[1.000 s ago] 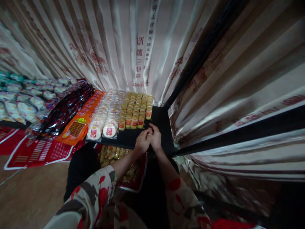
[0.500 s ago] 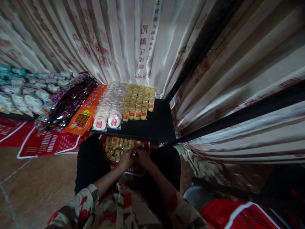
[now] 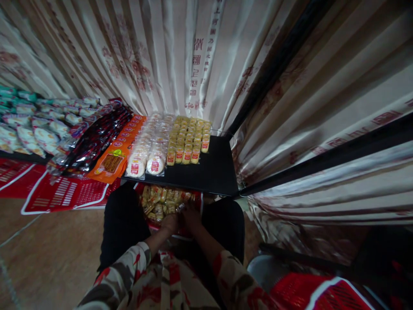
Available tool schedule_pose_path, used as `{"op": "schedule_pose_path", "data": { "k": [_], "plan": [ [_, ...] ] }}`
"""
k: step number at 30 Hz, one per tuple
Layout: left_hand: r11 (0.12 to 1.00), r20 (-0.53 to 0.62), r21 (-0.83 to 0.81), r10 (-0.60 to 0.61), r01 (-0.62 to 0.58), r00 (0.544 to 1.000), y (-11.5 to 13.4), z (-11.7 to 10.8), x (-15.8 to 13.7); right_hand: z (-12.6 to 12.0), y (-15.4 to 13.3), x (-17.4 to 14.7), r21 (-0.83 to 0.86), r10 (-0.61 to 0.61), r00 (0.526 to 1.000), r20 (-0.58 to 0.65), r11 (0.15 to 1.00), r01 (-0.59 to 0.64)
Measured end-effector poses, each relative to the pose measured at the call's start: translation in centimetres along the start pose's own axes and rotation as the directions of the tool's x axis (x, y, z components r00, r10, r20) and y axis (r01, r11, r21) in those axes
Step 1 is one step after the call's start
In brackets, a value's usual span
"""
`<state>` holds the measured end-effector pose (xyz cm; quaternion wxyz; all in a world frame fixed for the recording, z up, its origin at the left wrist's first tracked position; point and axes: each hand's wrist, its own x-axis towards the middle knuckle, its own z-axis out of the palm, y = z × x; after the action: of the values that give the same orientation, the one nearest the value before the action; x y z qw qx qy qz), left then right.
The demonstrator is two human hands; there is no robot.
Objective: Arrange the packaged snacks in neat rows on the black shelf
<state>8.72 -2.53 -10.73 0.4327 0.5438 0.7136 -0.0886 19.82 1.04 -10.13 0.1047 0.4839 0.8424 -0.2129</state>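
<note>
A red basket (image 3: 190,234) sits between my knees, filled with small wrapped yellowish snacks (image 3: 158,210). Over its near side my left hand (image 3: 170,223) is curled, its fingertips mostly hidden. My right hand (image 3: 192,216) is down inside the basket, in shadow, its fingers bent around a shiny wrapped snack (image 3: 180,207) that is only partly visible. On the black shelf (image 3: 209,170) just beyond stand rows of yellow wrapped snacks (image 3: 187,140) with red labels. Left of them lie two rows of round white wrapped cakes (image 3: 155,163).
Further left on the shelf lie an orange snack packet (image 3: 114,159), dark packets (image 3: 93,135) and white packets (image 3: 45,133). Red baskets (image 3: 69,191) stand below. Curtains (image 3: 167,56) hang behind, with a dark bar (image 3: 322,153) at right. Another red basket (image 3: 300,288) is at lower right.
My hands were close together over the basket. The left has drawn back slightly toward me and down; the right has gone lower into the basket. The shelf goods stay as they were.
</note>
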Motion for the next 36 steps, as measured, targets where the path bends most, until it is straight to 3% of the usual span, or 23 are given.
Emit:
{"op": "schedule_pose_path", "data": {
  "k": [8,16,22,26,31,36],
  "plan": [
    [0.941,-0.204,-0.311,0.072,-0.135,0.976,-2.1,-1.9,-0.6,-1.3,1.0,0.0,0.122,-0.076,0.997,-0.028,0.989,0.079],
    [0.765,-0.325,-0.585,0.081,-0.267,0.942,-2.2,-3.8,-2.2,-3.8,1.4,-0.5,0.447,-0.127,0.989,-0.076,0.882,0.147],
    [0.522,-0.362,-0.781,0.072,-0.344,0.929,-1.7,-5.9,-3.6,-4.7,1.9,-0.1,0.715,-0.034,0.986,-0.164,0.685,0.142],
    [0.392,-0.358,-0.855,0.03,-0.341,0.933,-1.2,-7.3,-4.6,-5.1,2.1,-0.3,0.835,0.003,0.994,-0.109,0.543,0.09],
    [0.377,-0.296,-0.885,0.0,-0.274,0.955,0.1,-9.3,-6.1,-6.4,2.1,-1.2,0.915,0.047,0.986,-0.162,0.382,0.132],
    [0.38,-0.33,-0.874,-0.002,-0.304,0.944,1.8,-11.6,-6.7,-7.6,2.0,-1.8,0.929,0.032,0.981,-0.19,0.33,0.169]
  ]
}}
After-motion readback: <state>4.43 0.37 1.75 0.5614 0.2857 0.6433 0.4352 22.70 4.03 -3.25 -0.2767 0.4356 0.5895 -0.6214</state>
